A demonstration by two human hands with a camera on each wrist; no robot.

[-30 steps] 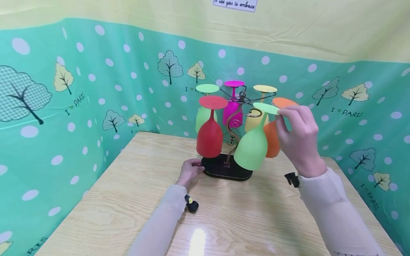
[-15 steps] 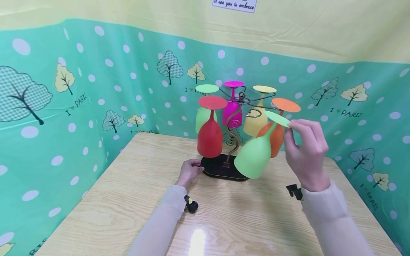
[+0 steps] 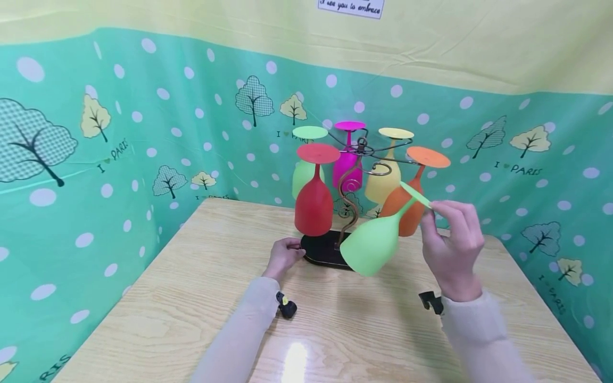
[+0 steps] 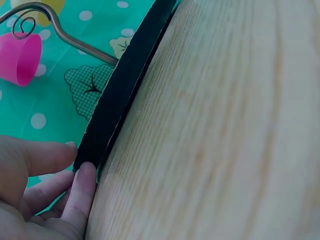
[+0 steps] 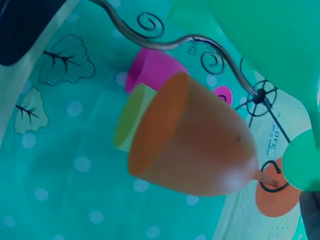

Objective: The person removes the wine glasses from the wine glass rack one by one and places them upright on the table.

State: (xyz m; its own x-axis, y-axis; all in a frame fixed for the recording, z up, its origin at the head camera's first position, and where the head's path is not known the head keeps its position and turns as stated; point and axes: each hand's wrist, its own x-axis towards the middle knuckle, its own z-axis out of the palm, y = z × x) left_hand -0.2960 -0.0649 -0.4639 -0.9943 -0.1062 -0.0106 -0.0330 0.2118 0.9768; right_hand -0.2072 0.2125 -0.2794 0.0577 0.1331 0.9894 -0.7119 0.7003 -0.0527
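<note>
My right hand (image 3: 455,250) pinches the edge of the foot of a light green plastic goblet (image 3: 371,247). The goblet is held tilted, bowl down and to the left, in front of a metal stemware rack (image 3: 351,205). Its foot appears off the rack's hooks. My left hand (image 3: 284,258) holds the left end of the rack's black base (image 3: 318,249), thumb and fingertips on its edge (image 4: 107,115). Close behind the green goblet hangs an orange goblet (image 3: 409,221), large in the right wrist view (image 5: 200,145).
Upside down on the rack hang a red goblet (image 3: 313,207), a second green goblet (image 3: 300,178), a magenta goblet (image 3: 347,173) and a yellow goblet (image 3: 380,186). The rack stands on a wooden table (image 3: 230,276). A patterned curtain (image 3: 191,106) encloses the back and sides.
My right hand has lowered the green goblet's foot down and right, then slightly back, tipping the goblet further and bringing it toward me. The left hand and rack have stayed put.
</note>
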